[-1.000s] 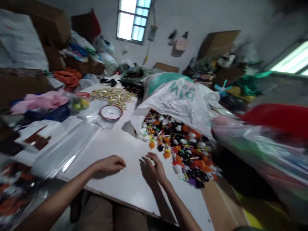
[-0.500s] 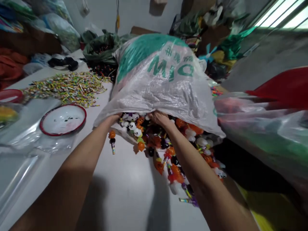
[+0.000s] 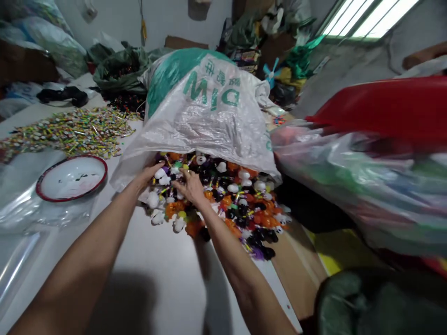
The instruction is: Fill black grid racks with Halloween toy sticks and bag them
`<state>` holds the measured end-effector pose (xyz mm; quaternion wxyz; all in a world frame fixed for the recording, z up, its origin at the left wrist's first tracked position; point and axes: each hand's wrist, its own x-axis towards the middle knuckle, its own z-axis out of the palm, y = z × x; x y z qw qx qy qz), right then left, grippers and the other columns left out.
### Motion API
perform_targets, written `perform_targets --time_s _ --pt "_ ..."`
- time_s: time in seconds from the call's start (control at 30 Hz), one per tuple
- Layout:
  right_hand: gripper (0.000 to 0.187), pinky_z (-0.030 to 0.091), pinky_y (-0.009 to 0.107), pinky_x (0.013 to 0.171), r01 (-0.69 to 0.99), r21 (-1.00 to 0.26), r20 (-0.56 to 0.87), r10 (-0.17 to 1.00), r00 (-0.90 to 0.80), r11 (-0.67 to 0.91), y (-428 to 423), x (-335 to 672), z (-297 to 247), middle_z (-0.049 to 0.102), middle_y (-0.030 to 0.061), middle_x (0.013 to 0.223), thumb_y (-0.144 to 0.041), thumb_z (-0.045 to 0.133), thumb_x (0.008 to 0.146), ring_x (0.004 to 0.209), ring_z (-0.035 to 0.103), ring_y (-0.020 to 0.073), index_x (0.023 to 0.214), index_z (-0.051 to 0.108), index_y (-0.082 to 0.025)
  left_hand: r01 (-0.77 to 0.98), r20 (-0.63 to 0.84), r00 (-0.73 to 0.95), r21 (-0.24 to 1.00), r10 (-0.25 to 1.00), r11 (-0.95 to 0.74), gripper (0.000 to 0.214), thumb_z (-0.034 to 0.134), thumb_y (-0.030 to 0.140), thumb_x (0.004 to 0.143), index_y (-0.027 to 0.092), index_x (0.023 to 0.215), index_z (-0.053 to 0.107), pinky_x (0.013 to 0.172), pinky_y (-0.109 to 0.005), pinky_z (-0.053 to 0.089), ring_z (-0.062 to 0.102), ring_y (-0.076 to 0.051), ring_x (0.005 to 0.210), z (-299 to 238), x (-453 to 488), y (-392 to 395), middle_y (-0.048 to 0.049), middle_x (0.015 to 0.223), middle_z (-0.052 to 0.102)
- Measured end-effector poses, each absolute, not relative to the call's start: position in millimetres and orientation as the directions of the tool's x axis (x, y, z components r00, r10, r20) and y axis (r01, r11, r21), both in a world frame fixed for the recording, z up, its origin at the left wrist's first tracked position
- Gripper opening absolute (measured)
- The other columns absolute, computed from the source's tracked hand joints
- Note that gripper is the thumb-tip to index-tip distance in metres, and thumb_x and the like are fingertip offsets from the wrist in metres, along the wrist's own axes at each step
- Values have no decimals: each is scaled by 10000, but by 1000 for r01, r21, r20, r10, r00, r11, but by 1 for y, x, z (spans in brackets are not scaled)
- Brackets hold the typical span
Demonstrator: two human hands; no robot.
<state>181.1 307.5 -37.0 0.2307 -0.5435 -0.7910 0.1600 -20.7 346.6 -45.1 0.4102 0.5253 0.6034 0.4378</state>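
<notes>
A big white woven sack (image 3: 216,125) with green print lies on the white table, its mouth facing me. Small Halloween-style toys (image 3: 240,204), orange, black, white and purple, some on short coloured tubes, spill from it in a heap. At the heap's left side, my left hand (image 3: 148,176) reaches under the sack's lip with fingers stretched out, partly hidden among the toys. My right hand (image 3: 192,187) rests on top of the heap, fingers apart, touching the toys; I see nothing gripped in it.
To the left are a white red-rimmed basin (image 3: 73,179), clear plastic bags (image 3: 21,195) and a pile of small coloured tubes (image 3: 80,130). On the right stand a filled clear bag (image 3: 324,172) and a red container (image 3: 384,104). A dark green sack (image 3: 118,70) sits behind.
My hands have come out from deeper in the sack toward me. More toys now lie exposed at the mouth, the sack's lip is higher, and the view has shifted right.
</notes>
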Motion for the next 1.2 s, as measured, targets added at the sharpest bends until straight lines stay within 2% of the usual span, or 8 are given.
perform_targets --time_s 0.17,0.33,0.47,0.6,0.7,0.8,0.87,1.2 --pt "540 402 431 1075 725 -570 258 922 -290 387 239 160 -38 467 147 1412 -450 598 946 1270 472 272 1424 498 -217 460 65 -79 888 995 -21 653 552 611 838 105 1246 614 1092 -431 403 546 -289 1250 -17 -31 276 -161 1321 627" --pt "573 358 314 1130 737 -519 282 901 -330 433 177 177 -27 434 75 1496 -447 589 963 1344 445 196 1472 429 -237 830 422 21 499 906 -251 579 453 496 923 192 1415 489 1203 -505 228 324 -322 1454 -36 -1 157 -133 1569 371" --pt "533 351 362 1141 811 -373 347 879 -328 450 115 254 -18 427 90 1516 -392 580 962 1376 409 216 1450 453 -216 873 399 232 317 887 -370 596 456 473 923 299 1490 399 1195 -608 128 288 -373 1470 -84 45 74 -89 1646 231" --pt "411 386 454 1087 939 -264 397 912 -104 222 44 401 18 495 142 1444 -299 561 933 1314 457 273 1334 574 -209 888 333 244 300 911 -348 510 417 394 944 251 1428 492 1167 -612 187 315 -353 1461 -114 76 56 -161 1575 355" --pt "399 377 434 1078 976 -178 429 882 194 -128 -7 520 48 522 173 1372 -230 476 948 1287 462 277 1332 563 -170 902 354 186 309 917 -302 480 376 389 959 225 1381 537 1150 -609 233 308 -357 1464 -117 79 64 -170 1570 353" --pt "441 400 423 1007 802 10 158 793 589 -597 -47 603 52 499 223 1338 -254 503 948 1241 464 305 1363 517 -107 907 359 184 296 915 -299 487 335 403 963 185 1323 579 1138 -604 273 332 -375 1449 -115 75 69 -186 1563 355" --pt "501 426 449 930 661 128 2 666 746 -740 -59 629 37 497 239 1294 -369 566 937 1198 475 331 1359 509 -105 907 360 187 294 914 -301 489 330 408 957 162 1277 606 1122 -587 318 367 -384 1427 -114 74 68 -199 1550 369" --pt "404 464 368 772 693 172 -66 693 718 -701 -89 615 14 550 214 1203 -269 566 925 988 621 292 1316 582 -171 901 388 131 337 912 -273 393 419 335 926 166 1181 666 1097 -514 397 433 -367 1386 -125 69 74 -159 1574 340"
